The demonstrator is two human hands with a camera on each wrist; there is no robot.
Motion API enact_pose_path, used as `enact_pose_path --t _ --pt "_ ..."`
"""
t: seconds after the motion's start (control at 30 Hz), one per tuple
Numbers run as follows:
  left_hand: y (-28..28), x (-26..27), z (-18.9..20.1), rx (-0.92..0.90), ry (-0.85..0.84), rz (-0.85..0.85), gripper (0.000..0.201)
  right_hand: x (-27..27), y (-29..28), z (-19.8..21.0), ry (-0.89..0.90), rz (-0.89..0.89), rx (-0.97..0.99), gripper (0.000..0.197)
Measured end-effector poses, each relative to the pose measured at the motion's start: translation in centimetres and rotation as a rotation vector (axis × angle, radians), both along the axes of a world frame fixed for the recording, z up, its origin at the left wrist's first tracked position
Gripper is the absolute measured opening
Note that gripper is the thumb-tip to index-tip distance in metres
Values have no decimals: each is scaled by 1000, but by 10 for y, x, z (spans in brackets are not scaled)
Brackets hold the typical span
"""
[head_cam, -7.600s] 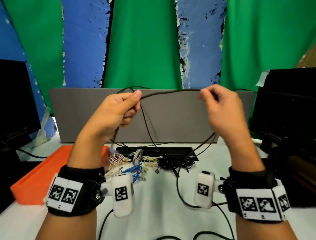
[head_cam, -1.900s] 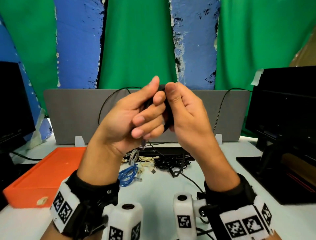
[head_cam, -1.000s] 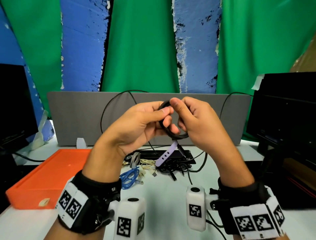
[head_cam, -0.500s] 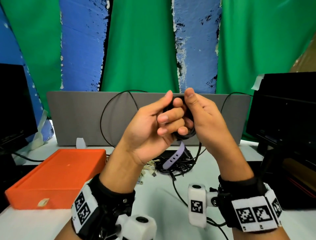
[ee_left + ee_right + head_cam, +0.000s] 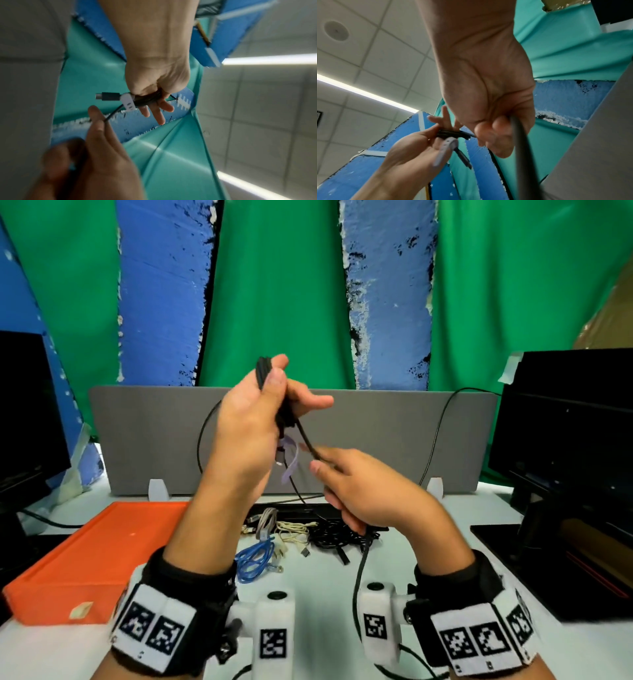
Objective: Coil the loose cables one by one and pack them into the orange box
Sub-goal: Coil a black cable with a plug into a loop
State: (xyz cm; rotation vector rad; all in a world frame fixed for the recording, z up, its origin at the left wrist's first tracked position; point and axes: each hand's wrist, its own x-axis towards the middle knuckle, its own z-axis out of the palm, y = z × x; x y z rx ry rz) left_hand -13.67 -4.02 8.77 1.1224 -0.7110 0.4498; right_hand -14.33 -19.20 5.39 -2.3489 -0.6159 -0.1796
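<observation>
Black USB cable [image 5: 308, 440] is the item in hand. The left hand [image 5: 253, 426] holds it raised above the surface [image 5: 318, 594], its grip clamped on a small bundle of finished loops [image 5: 147, 99]: thumb and curled fingers close round the loops, while two fingers extend straight beyond the grip. A plug [image 5: 107, 96] and a pale lilac strap [image 5: 127, 102] project from the grip on the side nearest the right hand.

The right hand [image 5: 363, 487] sits below and beside the left grip. Its grip is closed on the free run of the same cable, pinching it near the fingertips; the run passes through the fist and hangs toward the surface.

Step in hand (judgement): coiling of the first cable, partly complete, with a length of free run left.

Next move (judgement): bring the pinched run up to the left grip, lay it over as a further loop of matching size, and re-seat the left thumb on it. Slide the right grip down the run for the following loop. Close the strap once the tail is in.

Remaining cables [image 5: 291, 537], blue, beige, grey and black, lie below both grips. The orange box [image 5: 96, 559] stands left of the left wrist, and no cable is visible in it.
</observation>
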Motion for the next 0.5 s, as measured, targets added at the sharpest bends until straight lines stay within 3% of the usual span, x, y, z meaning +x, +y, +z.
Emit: enact_pose_path --t 0.1,0.17,0.23,0.3,0.37,0.5 --pt "-6 1 -7 238 -108 189 19 -9 7 5 -62 28 -113 30" --pt "-6 3 -12 581 -238 453 19 -15 4 10 -55 68 -96 30" --pt "-3 5 -16 971 -284 722 22 -21 -3 15 -39 102 -15 22" --pt "1 8 -17 1148 -261 839 20 -24 -16 21 -55 102 71 8" --pt "7 9 -16 1125 -157 670 26 -25 -31 25 -98 98 176 5" --pt "23 10 -15 768 139 -56 36 -21 -58 33 -353 14 435 16"
